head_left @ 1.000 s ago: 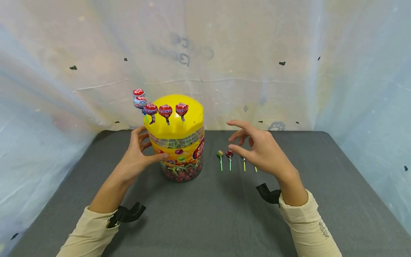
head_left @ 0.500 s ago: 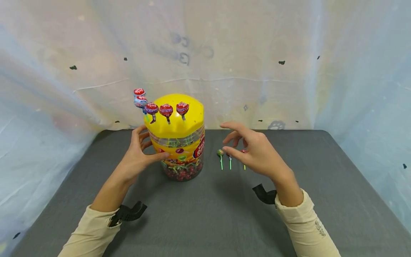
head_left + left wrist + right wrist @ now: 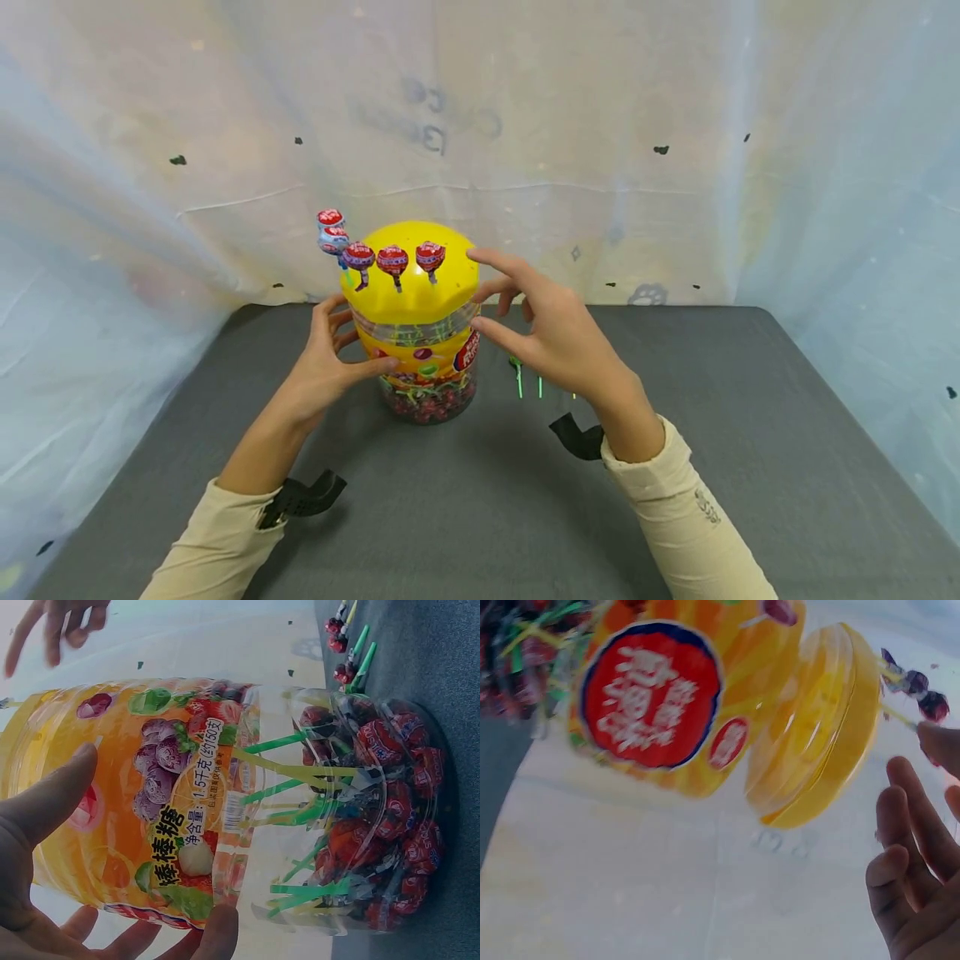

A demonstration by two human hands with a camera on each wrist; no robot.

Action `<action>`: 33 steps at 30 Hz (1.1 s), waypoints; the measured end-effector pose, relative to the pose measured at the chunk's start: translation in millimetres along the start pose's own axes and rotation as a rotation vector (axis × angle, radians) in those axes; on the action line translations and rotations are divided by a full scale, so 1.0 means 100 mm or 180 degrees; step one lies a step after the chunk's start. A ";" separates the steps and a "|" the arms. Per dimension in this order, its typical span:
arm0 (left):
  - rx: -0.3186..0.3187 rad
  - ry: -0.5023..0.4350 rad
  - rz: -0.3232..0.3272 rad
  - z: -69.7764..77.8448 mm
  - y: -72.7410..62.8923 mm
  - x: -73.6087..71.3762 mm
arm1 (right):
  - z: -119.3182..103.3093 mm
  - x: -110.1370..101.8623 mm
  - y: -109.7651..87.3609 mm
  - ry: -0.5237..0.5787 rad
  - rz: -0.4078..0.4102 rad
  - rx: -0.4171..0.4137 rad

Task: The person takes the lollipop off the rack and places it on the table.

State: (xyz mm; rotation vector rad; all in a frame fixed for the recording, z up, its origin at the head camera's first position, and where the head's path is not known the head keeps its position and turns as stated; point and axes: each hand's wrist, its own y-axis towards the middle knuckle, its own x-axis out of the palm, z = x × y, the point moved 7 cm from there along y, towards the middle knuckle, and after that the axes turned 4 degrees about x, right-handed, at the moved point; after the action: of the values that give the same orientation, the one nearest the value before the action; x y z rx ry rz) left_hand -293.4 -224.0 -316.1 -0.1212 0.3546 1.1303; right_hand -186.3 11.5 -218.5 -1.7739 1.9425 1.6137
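A clear candy jar (image 3: 423,371) with a yellow label and a yellow lid (image 3: 408,304) stands upright, full of wrapped lollipops (image 3: 382,742). My left hand (image 3: 322,367) grips its left side, thumb across the front of the label. Several lollipops (image 3: 392,260) stick up from the lid's left and front part. Beside the lid's right edge hovers my right hand (image 3: 558,333), fingers spread and loosely bent, with nothing seen held; whether a fingertip touches the lid I cannot tell. In the right wrist view, the right fingers (image 3: 900,825) are near the lid.
Right of the jar, several loose lollipops lie in a row on the grey table (image 3: 480,517), their green sticks (image 3: 520,382) showing below my right hand, which hides most of their heads. A pale plastic sheet (image 3: 555,150) hangs behind the table.
My right hand has moved left and a little up, from over the loose lollipops to the lid's right edge. The left hand still grips the jar in the same place.
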 end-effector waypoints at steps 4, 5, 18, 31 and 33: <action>0.0011 -0.0010 -0.0012 0.00 -0.01 0.00 | -0.11 0.04 0.16 0.0029 0.0083 -0.0060; 0.0022 -0.0016 -0.0014 0.01 0.00 0.01 | -0.12 0.05 0.19 0.0045 0.0103 -0.0072; 0.0057 -0.0009 -0.0039 -0.01 0.02 0.04 | -0.17 0.22 0.33 0.0255 0.0180 -0.0213; 0.0086 0.0030 -0.0032 -0.01 0.03 0.06 | -0.18 0.21 0.34 0.0197 0.0284 -0.0131; 0.0095 0.0045 -0.0036 -0.01 0.04 0.06 | -0.18 0.20 0.33 0.0194 0.0290 -0.0142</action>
State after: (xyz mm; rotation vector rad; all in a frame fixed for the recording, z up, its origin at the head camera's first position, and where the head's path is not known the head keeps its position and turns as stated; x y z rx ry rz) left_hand -294.7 -217.3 -318.4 -0.1049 0.3829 1.1129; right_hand -207.9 -21.5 -202.0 -1.7963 2.0583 1.6620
